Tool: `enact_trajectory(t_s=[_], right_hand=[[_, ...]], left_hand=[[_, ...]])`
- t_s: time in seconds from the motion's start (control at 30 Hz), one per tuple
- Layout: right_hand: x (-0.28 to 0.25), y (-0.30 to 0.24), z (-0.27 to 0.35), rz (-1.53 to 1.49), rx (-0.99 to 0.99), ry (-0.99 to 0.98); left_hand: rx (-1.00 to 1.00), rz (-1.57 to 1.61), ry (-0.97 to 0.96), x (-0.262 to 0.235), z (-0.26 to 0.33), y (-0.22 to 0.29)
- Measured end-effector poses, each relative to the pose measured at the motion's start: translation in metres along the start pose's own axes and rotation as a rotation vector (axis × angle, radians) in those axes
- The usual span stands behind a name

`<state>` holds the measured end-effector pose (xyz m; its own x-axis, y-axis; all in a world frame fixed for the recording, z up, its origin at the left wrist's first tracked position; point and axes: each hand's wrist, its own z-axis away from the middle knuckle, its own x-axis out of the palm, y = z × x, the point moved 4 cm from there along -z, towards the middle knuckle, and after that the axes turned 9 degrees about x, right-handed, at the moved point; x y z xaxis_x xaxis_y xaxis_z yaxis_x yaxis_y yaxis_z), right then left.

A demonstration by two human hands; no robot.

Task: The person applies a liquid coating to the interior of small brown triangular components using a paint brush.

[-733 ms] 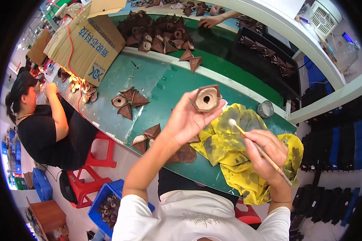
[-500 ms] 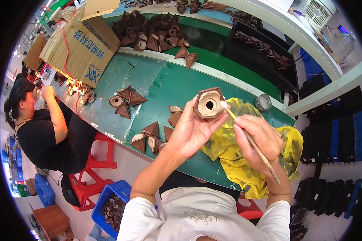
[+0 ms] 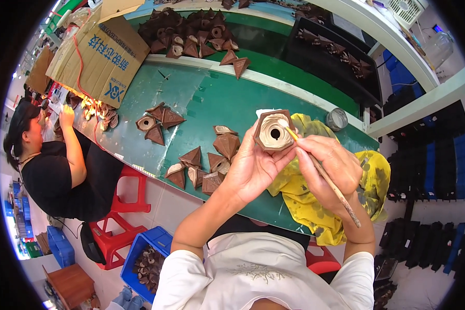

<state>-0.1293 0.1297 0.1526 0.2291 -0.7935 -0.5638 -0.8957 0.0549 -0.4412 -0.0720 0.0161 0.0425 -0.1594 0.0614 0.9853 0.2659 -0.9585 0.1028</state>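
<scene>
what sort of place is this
Likely a factory workshop for handwork: brown faceted pieces lie heaped on what looks like a green conveyor belt, a co-worker sits beside the long workbench, and the right hand holds a paintbrush to a hollow brown piece.

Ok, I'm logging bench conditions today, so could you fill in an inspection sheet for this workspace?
Surface: green worktop, scuffed and marked in places.
Job's things: brown six-sided piece with a cream inside and a dark hole; brush.
Clutter: loose brown pieces in groups, stained yellow cloth hanging over the near edge, small round container.
Hands: left hand holds the piece; right hand holds the brush, tip at the cream inside, exact contact unclear.
Cables: red cable runs down across the cardboard box.
Surroundings: person in black at left, red stools, blue crate holding brown pieces.
</scene>
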Motion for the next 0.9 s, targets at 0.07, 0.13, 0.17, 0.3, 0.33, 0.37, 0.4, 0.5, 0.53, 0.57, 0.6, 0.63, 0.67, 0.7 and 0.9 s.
enact_trajectory(t_s=[0.07,0.13,0.17,0.3,0.33,0.37,0.4,0.5,0.53,0.57,0.6,0.63,0.67,0.7,0.9], right_hand=[[0.001,-0.001,0.001,0.001,-0.001,0.006],[-0.001,0.000,0.002,0.012,-0.001,0.037],[-0.001,0.001,0.002,0.011,0.002,0.035],[0.007,0.003,0.001,-0.002,-0.003,0.006],[0.010,0.003,0.001,-0.009,-0.012,-0.011],[0.012,0.003,0.003,-0.005,-0.016,-0.021],[0.012,0.003,0.004,-0.007,-0.015,-0.024],[0.015,0.000,0.008,-0.063,-0.032,-0.115],[0.015,-0.001,0.007,-0.064,-0.031,-0.117],[0.014,-0.002,0.006,-0.074,-0.040,-0.104],[0.013,-0.002,0.005,-0.081,-0.047,-0.090],[0.014,0.000,0.004,-0.079,-0.044,-0.090],[0.015,0.004,0.002,-0.068,-0.038,-0.078],[0.015,0.007,0.000,-0.058,-0.033,-0.067],[0.007,0.014,0.003,-0.002,0.027,-0.008]], left_hand=[[0.012,-0.016,-0.010,0.000,0.001,-0.001],[0.006,-0.043,0.005,0.001,0.001,-0.001],[0.001,-0.071,0.017,0.001,0.001,-0.002],[0.025,-0.095,0.046,-0.002,0.003,-0.003],[0.031,-0.112,0.026,-0.001,0.002,-0.003],[0.038,-0.129,0.005,0.000,0.001,-0.002],[0.039,-0.128,0.008,0.001,0.001,-0.002],[0.059,-0.202,-0.027,0.002,0.001,-0.002],[0.048,-0.195,-0.029,0.000,0.001,-0.002],[0.037,-0.188,-0.031,-0.002,0.000,-0.002],[0.034,-0.187,-0.030,-0.003,0.001,-0.003],[0.034,-0.173,-0.008,-0.004,0.001,-0.003],[0.034,-0.159,0.014,-0.005,0.001,-0.004],[0.032,-0.160,0.014,-0.005,0.001,-0.004],[0.013,-0.113,0.015,-0.007,-0.002,-0.003]])
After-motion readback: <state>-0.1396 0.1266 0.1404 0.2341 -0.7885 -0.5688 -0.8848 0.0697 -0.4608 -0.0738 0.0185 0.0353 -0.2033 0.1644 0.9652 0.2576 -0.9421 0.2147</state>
